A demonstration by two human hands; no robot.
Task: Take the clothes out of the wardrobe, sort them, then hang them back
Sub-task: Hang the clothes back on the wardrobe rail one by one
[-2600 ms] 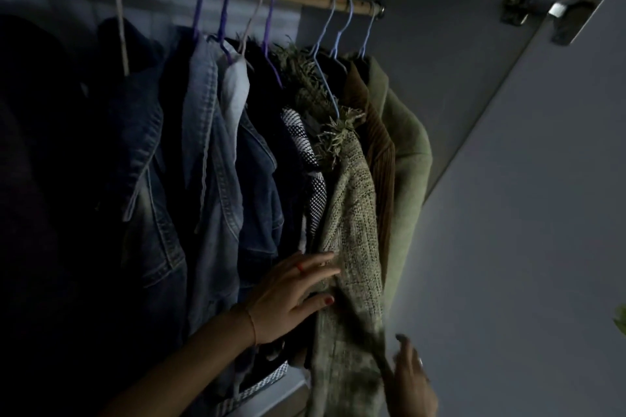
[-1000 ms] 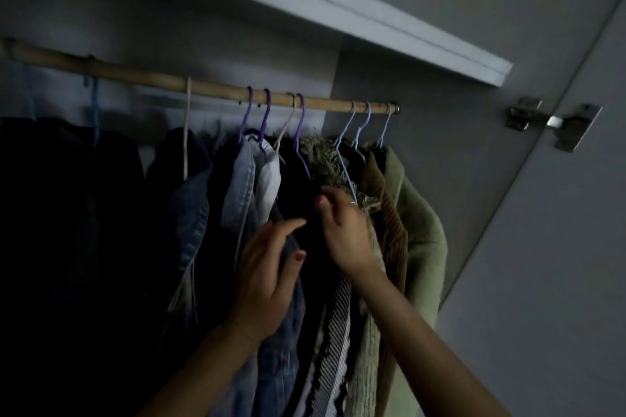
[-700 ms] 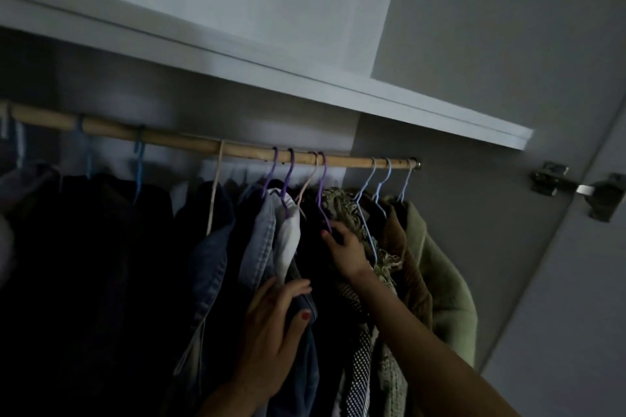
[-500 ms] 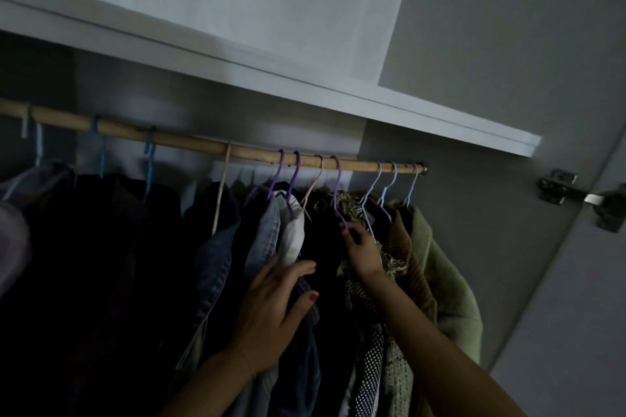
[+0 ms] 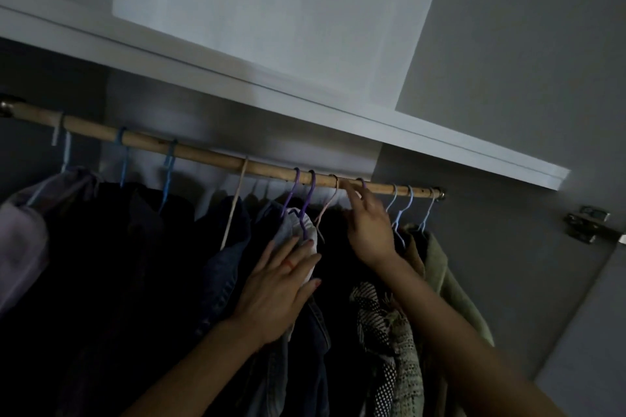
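A wooden rod [image 5: 210, 156] crosses the dark wardrobe with several garments on coloured hangers. My right hand [image 5: 367, 223] reaches up to the rod, its fingers around the hook of a purple hanger [image 5: 361, 183] that carries a dark garment [image 5: 338, 257]. My left hand [image 5: 281, 291] lies flat with straight fingers against a denim jacket [image 5: 305, 342] and its pale collar [image 5: 301, 230], pressing them leftward. Right of my right hand hang a tweed piece [image 5: 403, 359], a brown jacket and a green coat [image 5: 450, 284].
A white shelf [image 5: 305, 95] runs just above the rod. Dark clothes [image 5: 101, 264] fill the left side on blue hangers [image 5: 168, 162]. The open wardrobe door with a metal hinge [image 5: 587, 223] stands at the right.
My right hand climbed from the hanger's neck up to its hook at the rod. My left hand shifted up onto the pale collar. The view tilted upward.
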